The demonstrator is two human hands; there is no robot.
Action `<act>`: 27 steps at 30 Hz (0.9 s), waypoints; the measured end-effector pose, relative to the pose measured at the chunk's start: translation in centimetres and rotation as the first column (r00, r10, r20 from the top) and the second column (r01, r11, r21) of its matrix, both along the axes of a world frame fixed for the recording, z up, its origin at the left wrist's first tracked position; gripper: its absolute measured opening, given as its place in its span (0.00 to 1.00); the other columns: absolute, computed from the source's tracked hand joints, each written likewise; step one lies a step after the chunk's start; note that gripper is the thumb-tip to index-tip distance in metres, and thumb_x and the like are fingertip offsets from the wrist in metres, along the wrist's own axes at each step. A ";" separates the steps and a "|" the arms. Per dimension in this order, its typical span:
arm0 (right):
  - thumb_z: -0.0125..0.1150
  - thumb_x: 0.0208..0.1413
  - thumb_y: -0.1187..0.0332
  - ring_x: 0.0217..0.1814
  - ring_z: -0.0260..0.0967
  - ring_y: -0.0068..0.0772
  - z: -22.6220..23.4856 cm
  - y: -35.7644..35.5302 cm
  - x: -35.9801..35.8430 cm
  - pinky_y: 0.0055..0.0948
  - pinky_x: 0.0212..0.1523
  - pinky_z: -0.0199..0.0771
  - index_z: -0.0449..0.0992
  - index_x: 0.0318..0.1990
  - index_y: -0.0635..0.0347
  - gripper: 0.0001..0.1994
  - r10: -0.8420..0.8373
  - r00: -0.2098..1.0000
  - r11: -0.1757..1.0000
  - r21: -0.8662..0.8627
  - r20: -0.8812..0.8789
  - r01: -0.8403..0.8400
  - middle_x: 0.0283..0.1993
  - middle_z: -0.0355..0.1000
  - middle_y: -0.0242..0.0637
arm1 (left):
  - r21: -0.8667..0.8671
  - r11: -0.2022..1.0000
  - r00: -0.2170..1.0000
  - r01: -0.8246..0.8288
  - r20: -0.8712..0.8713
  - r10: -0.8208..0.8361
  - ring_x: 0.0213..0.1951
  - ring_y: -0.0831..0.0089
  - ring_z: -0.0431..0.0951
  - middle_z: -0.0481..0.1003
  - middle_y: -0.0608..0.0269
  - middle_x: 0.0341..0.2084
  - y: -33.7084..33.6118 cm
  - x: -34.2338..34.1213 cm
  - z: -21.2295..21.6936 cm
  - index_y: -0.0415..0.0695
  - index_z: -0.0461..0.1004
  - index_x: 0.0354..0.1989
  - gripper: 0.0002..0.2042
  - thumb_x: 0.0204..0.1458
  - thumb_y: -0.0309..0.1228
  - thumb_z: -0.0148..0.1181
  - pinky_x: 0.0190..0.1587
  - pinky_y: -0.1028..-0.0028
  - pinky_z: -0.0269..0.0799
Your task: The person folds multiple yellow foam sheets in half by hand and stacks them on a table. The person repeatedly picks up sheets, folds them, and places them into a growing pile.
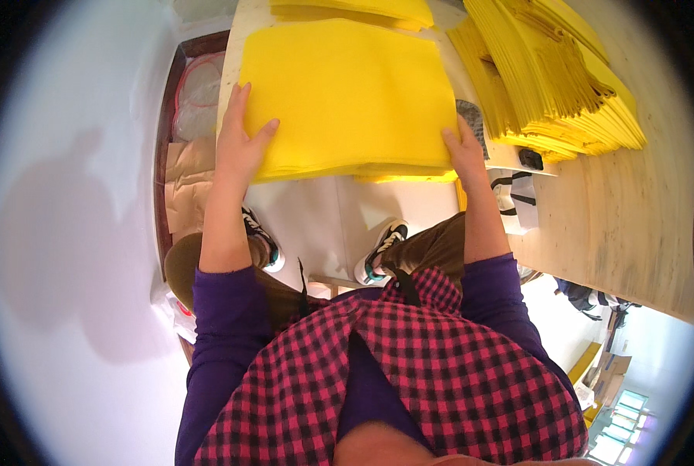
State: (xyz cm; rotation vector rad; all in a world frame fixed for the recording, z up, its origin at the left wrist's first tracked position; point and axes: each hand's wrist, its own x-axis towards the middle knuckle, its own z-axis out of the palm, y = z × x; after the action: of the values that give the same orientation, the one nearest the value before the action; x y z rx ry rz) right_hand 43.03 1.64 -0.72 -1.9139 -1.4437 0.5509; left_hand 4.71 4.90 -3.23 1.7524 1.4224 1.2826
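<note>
Flat, bright-yellow rectangular stack of fabric-looking sheets [351, 97] sits between a wide-splayed left hand [240, 142] and the right hand [467, 154]; can't tell from here if that one's gripping.

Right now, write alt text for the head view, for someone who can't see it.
A person's left hand and right hand touch opposite sides of stacked yellow sheets on a pale table. More yellow pieces lie piled at right; below are sneakers and a checked garment.

Matt, cloth-like sheets [351, 97], smooth wood-grained tabletop [603, 210] and matt cloth garment [471, 365].
</note>
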 end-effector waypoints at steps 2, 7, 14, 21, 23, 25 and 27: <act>0.55 0.57 0.58 0.60 0.65 0.43 -0.1 0.2 0.4 0.33 0.58 0.62 0.60 0.62 0.62 0.28 0.019 0.999 1.000 0.006 0.028 -0.020 0.59 0.65 0.50 | 0.009 1.000 1.000 0.003 -0.023 -0.002 0.67 0.57 0.50 0.49 0.46 0.66 0.0 0.0 -0.3 0.39 0.57 0.63 0.33 0.47 0.31 0.62 0.67 0.68 0.46; 0.55 0.57 0.58 0.65 0.59 0.47 0.9 0.5 0.3 0.35 0.63 0.57 0.59 0.62 0.67 0.29 0.012 0.985 0.993 0.112 0.171 -0.031 0.62 0.60 0.55 | 0.008 1.000 0.999 0.001 -0.053 -0.001 0.67 0.57 0.50 0.49 0.46 0.66 0.1 -0.1 -0.3 0.40 0.58 0.63 0.32 0.47 0.29 0.61 0.67 0.68 0.47; 0.54 0.57 0.61 0.69 0.50 0.49 2.4 1.2 -2.8 0.36 0.67 0.49 0.61 0.60 0.68 0.26 0.295 0.835 0.912 0.123 0.465 -0.391 0.65 0.57 0.53 | -0.087 0.995 0.996 0.050 0.084 -0.043 0.67 0.60 0.51 0.49 0.50 0.67 -0.3 -0.3 0.3 0.41 0.60 0.62 0.31 0.47 0.26 0.61 0.66 0.70 0.49; 0.51 0.59 0.59 0.70 0.49 0.48 2.9 5.5 -1.5 0.36 0.68 0.48 0.62 0.60 0.66 0.25 0.352 0.757 0.915 -0.031 0.550 -0.403 0.66 0.56 0.52 | -0.061 0.997 0.998 0.046 -0.030 -0.048 0.67 0.60 0.52 0.50 0.50 0.67 -0.2 -0.6 0.2 0.44 0.60 0.62 0.31 0.46 0.25 0.60 0.65 0.70 0.51; 0.51 0.59 0.58 0.70 0.49 0.48 2.6 6.6 -0.9 0.35 0.68 0.48 0.63 0.60 0.66 0.26 0.336 0.779 0.927 -0.040 0.530 -0.372 0.66 0.55 0.52 | -0.070 0.997 0.999 0.041 -0.023 -0.043 0.67 0.59 0.52 0.50 0.50 0.67 -0.3 -0.5 0.1 0.44 0.60 0.62 0.31 0.46 0.25 0.60 0.65 0.70 0.51; 0.51 0.59 0.57 0.69 0.51 0.48 2.3 7.7 -0.4 0.35 0.67 0.49 0.63 0.59 0.67 0.27 0.312 0.804 0.935 -0.016 0.506 -0.353 0.65 0.57 0.52 | -0.057 0.997 0.999 0.046 -0.016 -0.047 0.67 0.59 0.52 0.50 0.50 0.67 -0.2 -0.5 0.2 0.44 0.60 0.62 0.31 0.46 0.25 0.60 0.65 0.70 0.51; 0.52 0.59 0.55 0.68 0.54 0.48 2.0 8.6 0.4 0.35 0.66 0.52 0.63 0.59 0.67 0.27 0.280 0.833 0.943 0.026 0.477 -0.332 0.63 0.59 0.53 | -0.069 0.996 0.999 0.050 -0.012 -0.051 0.67 0.59 0.52 0.50 0.50 0.67 -0.2 -0.6 0.3 0.44 0.60 0.62 0.31 0.46 0.24 0.60 0.65 0.70 0.51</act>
State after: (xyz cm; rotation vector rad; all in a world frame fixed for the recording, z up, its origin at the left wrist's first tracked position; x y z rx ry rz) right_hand 43.46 10.26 1.25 -1.8110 -2.0709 0.1379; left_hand 4.13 4.69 -2.96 1.7434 1.4039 1.1841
